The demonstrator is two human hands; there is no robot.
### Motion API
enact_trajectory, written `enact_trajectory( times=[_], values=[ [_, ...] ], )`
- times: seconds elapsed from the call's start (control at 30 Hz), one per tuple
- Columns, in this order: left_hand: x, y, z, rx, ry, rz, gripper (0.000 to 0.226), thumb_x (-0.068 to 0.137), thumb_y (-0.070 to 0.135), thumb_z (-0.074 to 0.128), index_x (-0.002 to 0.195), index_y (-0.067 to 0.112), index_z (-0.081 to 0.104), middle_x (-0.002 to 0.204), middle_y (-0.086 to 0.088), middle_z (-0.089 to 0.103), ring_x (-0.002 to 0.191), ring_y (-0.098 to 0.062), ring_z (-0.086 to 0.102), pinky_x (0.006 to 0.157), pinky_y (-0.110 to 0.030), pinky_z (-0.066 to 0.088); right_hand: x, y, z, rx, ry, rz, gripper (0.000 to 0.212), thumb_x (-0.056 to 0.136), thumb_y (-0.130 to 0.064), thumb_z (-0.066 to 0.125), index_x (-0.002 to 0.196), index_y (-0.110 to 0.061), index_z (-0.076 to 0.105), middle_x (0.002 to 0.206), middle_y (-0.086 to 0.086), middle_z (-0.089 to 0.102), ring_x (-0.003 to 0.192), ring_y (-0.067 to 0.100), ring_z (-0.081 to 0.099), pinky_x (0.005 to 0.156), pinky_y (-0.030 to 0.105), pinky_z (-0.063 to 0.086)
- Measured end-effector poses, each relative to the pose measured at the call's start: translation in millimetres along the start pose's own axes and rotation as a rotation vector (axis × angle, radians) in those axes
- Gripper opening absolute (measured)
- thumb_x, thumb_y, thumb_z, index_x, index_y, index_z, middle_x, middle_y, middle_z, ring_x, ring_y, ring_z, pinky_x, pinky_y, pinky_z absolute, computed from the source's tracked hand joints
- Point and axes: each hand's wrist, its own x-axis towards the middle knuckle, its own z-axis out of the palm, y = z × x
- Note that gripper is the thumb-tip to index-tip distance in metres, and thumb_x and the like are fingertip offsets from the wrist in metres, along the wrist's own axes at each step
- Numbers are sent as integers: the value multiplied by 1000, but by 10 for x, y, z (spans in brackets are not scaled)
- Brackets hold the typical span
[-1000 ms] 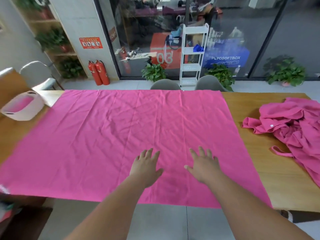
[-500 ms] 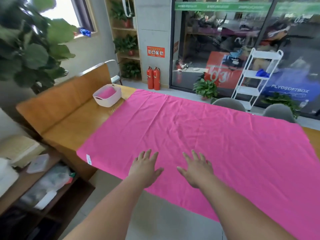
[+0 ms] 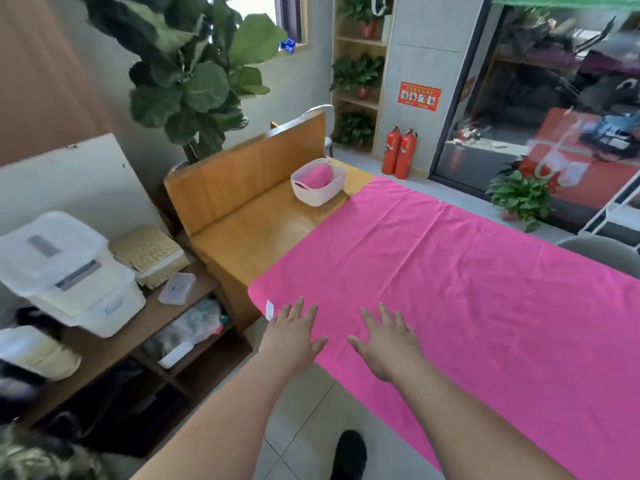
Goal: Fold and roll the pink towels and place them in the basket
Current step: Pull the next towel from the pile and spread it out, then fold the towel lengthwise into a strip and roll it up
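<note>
Towel [image 3: 467, 289] spread flat across the table [image 3: 256, 233] | left hand [image 3: 294, 336] and right hand [image 3: 388, 344] side by side, fingers straight, over its near corner | basket [image 3: 318, 183] beyond, already holding a pink roll [image 3: 317, 176]

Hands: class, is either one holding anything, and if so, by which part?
Nothing is held. The left hand and right hand are flat, fingers spread, over the towel's near edge; neither has a grip on it.

One head-worn camera looks forward and down; it faces the left end of the table [image 3: 263, 237]. The near corner of the pink towel [image 3: 467, 289] lies close below.
</note>
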Motion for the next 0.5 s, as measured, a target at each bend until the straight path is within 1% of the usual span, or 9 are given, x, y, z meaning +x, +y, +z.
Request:
enact_trajectory(
  times=[0.13,0.27,0.37,0.5],
  values=[
    [345,-358,-8,33,-36,-32,82,105,67,38,169,28,6,176,-7,4,161,-34,11,128,-52,23,558,-285,18,3,-32,-49,82,101,-74,32,168,-35,4,176,9,-3,161,38,3,129,59,12],
    [850,-590,-161,37,-65,-48,80,106,64,41,169,29,7,177,-7,4,161,-33,9,129,-52,20,1178,-494,-32,26,-53,-67,82,102,-72,33,168,-33,6,176,10,-1,161,38,5,129,58,15],
    [1261,-699,-312,64,-97,-23,79,106,63,42,168,29,7,177,-6,2,162,-32,7,130,-51,17,1575,-583,-107,61,-83,-55,80,103,-71,34,168,-33,7,176,9,-1,161,38,4,129,57,15],
    [1910,-771,-530,83,-106,26,77,107,60,44,168,29,8,177,-5,1,162,-31,6,129,-51,19,2061,-612,-252,95,-97,-37,80,103,-69,35,168,-32,6,176,10,0,161,38,4,129,57,15]
  ],
)
